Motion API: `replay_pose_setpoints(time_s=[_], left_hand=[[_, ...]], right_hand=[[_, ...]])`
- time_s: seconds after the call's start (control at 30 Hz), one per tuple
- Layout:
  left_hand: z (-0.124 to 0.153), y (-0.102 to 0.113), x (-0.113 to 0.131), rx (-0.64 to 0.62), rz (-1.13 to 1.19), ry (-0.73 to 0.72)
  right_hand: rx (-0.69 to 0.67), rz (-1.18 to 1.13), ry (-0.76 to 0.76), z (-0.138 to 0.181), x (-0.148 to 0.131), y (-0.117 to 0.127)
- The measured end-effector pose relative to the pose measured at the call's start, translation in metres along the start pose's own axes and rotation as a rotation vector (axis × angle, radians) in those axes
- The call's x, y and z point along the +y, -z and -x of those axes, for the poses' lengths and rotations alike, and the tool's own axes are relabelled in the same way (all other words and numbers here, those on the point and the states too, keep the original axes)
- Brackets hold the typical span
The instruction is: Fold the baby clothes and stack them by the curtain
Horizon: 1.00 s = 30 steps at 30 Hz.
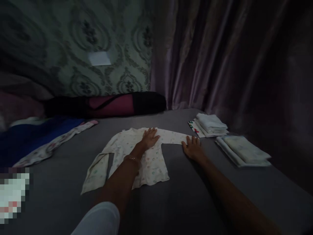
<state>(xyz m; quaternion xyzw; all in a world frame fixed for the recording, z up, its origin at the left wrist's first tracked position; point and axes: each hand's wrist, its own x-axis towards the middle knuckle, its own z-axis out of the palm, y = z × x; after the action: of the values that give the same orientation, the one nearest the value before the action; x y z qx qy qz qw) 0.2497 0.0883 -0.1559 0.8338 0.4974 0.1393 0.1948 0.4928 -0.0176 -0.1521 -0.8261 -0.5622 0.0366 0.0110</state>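
Observation:
A small cream long-sleeved shirt (153, 166) with a faint coloured print lies spread on a grey sheet (190, 202). My left hand (149, 138) rests flat on its upper part near the right shoulder, fingers apart. At the cuff of the sleeve stretched out to the right, my right hand (193, 147) presses down with its fingers spread. The shirt's other sleeve angles down to the left, bent at the elbow. My left forearm hides part of the shirt's middle and lower edge.
Right of the shirt are a stack of folded white cloths (211, 124) and a folded pale garment (244, 150). Blue clothing (29, 137) and a patterned garment (51, 147) lie at the left. Along the wall stretches a black and magenta bag (110, 106). Curtains (195, 55) hang behind.

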Motion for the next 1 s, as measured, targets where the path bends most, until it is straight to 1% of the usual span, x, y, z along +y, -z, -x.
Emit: replay_pose_setpoints(time_s=[0.07, 0.13, 0.2, 0.23, 0.27, 0.37, 0.43, 0.5, 0.6, 0.67, 0.73, 0.8, 0.87, 0.93, 1.0], left_hand=[[0.003, 0.011, -0.008, 0.054, 0.174, -0.067], [0.011, 0.027, -0.021, 0.112, 0.308, -0.118], [0.026, 0.047, -0.040, 0.163, 0.358, -0.091], [0.037, 0.057, -0.052, 0.194, 0.352, -0.040], [0.050, 0.068, -0.065, 0.232, 0.331, 0.032], [0.101, 0.099, -0.108, 0.346, 0.246, 0.288], [0.138, 0.117, -0.131, 0.380, 0.186, 0.383], [0.172, 0.130, -0.145, 0.352, 0.153, 0.492], [0.211, 0.141, -0.148, 0.287, 0.180, 0.604], [0.228, 0.141, -0.142, 0.249, 0.231, 0.612], [0.240, 0.138, -0.133, 0.201, 0.280, 0.619], [0.246, 0.132, -0.125, 0.160, 0.314, 0.646], [0.249, 0.126, -0.120, 0.140, 0.305, 0.691], [0.248, 0.121, -0.118, 0.144, 0.259, 0.728], [0.245, 0.117, -0.118, 0.139, 0.205, 0.743]], right_hand=[[-0.016, 0.046, 0.028, -0.009, 0.000, 0.006], [-0.049, 0.096, 0.059, -0.017, 0.001, 0.014], [-0.082, 0.136, 0.079, -0.023, 0.001, 0.024], [-0.074, 0.150, 0.088, -0.025, -0.001, 0.028], [-0.037, 0.163, 0.106, -0.026, -0.004, 0.033], [0.145, 0.187, 0.214, -0.024, -0.025, 0.042], [0.207, 0.154, 0.320, -0.023, -0.050, 0.043], [0.216, 0.063, 0.436, -0.021, -0.084, 0.039], [0.236, -0.111, 0.661, -0.018, -0.142, 0.027], [0.225, -0.230, 0.788, -0.014, -0.182, 0.019], [0.172, -0.327, 0.866, -0.009, -0.220, 0.011], [0.139, -0.355, 0.916, -0.005, -0.253, 0.005], [0.114, -0.361, 0.944, -0.001, -0.280, -0.001], [0.102, -0.363, 0.944, 0.001, -0.300, -0.006], [0.102, -0.361, 0.924, 0.003, -0.314, -0.012]])
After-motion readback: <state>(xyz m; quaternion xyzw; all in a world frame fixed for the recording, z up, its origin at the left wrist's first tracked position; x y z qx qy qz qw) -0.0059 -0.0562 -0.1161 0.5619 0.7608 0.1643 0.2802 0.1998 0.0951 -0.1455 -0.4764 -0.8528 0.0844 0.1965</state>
